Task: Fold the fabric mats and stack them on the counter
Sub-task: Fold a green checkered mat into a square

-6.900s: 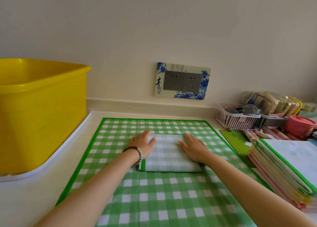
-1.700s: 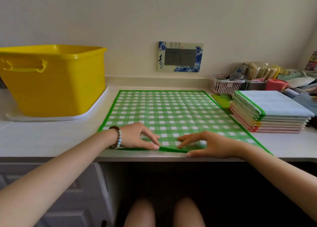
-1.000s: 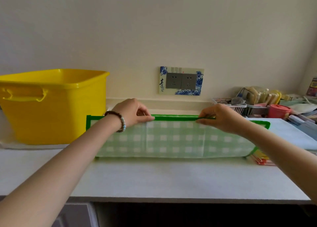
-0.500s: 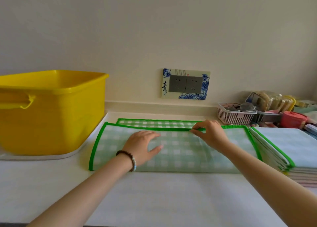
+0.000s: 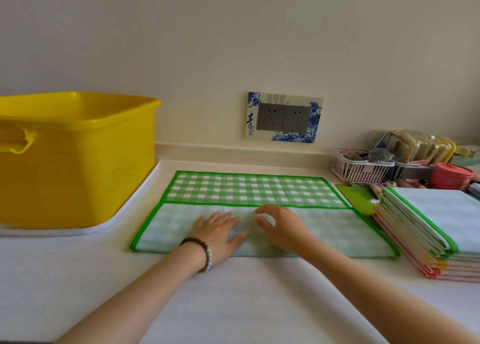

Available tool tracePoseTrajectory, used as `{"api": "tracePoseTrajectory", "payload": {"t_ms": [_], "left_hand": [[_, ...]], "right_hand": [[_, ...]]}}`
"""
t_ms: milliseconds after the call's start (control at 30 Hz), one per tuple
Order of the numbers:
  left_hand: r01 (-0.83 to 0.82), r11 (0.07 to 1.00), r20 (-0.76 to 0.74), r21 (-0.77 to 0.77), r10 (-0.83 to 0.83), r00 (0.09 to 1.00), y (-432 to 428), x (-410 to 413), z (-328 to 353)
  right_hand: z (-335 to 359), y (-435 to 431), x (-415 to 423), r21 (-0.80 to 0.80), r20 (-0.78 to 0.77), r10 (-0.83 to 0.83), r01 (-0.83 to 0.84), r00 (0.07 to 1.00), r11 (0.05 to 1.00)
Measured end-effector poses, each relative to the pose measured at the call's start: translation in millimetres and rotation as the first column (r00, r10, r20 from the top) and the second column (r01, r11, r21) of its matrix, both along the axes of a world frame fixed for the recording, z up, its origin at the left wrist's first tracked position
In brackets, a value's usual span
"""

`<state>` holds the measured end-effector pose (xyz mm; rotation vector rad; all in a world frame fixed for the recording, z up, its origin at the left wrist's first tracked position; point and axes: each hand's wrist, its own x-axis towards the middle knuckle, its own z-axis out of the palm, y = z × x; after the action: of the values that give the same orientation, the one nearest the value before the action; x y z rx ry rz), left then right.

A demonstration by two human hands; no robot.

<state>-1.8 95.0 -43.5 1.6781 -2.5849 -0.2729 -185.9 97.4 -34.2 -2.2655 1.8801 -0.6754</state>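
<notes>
Pressing left hand (image 5: pixel 219 233) flat, fingers spread, on folded-over green gingham mat (image 5: pixel 249 190), right hand (image 5: pixel 281 226) resting on it loosely curled, gripping nothing

Both bare forearms are reaching in from the near side, converging on the middle of the green checked mat (image 5: pixel 249 189). The left hand (image 5: pixel 219 233) is lying palm down on the mat's folded-over near flap, fingers straight and slightly spread, thumb pointing toward the other hand, with the wrist (it is wearing a beaded bracelet (image 5: pixel 202 254)) sitting over the flap's near fold. The right hand (image 5: pixel 281 226) is arching just beside it on the right, fingers loosely bent, their tips coming down at the flap's green far edge and gripping nothing that shows. The two hands are lying close together without touching.
</notes>
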Motion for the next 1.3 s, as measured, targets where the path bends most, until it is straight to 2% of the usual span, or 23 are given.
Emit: {"api": "tracePoseTrajectory", "payload": {"t_ms": [167, 467, 833, 933, 1067, 1167, 1300], "left_hand": [[-0.013, 1.0, 0.004, -0.011, 0.013, 1.0, 1.2, -1.9, -4.9], [-0.026, 0.999, 0.034, -0.019, 0.027, 0.999, 1.3, -1.0, -10.5], [-0.012, 1.0, 0.014, -0.021, 0.013, 1.0, 1.0, 1.3, -12.3], [-0.01, 1.0, 0.021, -0.019, 0.011, 1.0, 2.0, 1.2, -11.7], [-0.008, 1.0, 0.02, -0.017, 0.008, 1.0, 1.3, 1.0, -11.3], [-0.008, 1.0, 0.024, -0.012, 0.008, 1.0, 1.0, 0.4, -11.6], [-0.009, 1.0, 0.022, -0.012, 0.009, 1.0, 0.2, 0.1, -12.0]], "right_hand": [[-19.6, 3.7, 16.4, 0.095, -0.118, 0.016, -0.004, 0.993, 0.995], [-25.3, 6.4, 2.6, 0.142, -0.171, -0.001, 0.026, 0.985, 0.989], [-17.5, 34.0, -122.2, 0.242, -0.261, -0.267, 0.33, 0.928, 0.912], [-19.7, 40.5, -148.3, 0.275, -0.232, -0.312, 0.37, 0.921, 0.888], [-17.0, 40.7, -151.0, 0.303, -0.229, -0.311, 0.372, 0.922, 0.877], [-10.8, 45.3, -133.8, 0.245, -0.218, -0.306, 0.355, 0.927, 0.902], [-7.4, 52.0, -74.7, 0.181, -0.149, -0.117, 0.143, 0.982, 0.973]]}}
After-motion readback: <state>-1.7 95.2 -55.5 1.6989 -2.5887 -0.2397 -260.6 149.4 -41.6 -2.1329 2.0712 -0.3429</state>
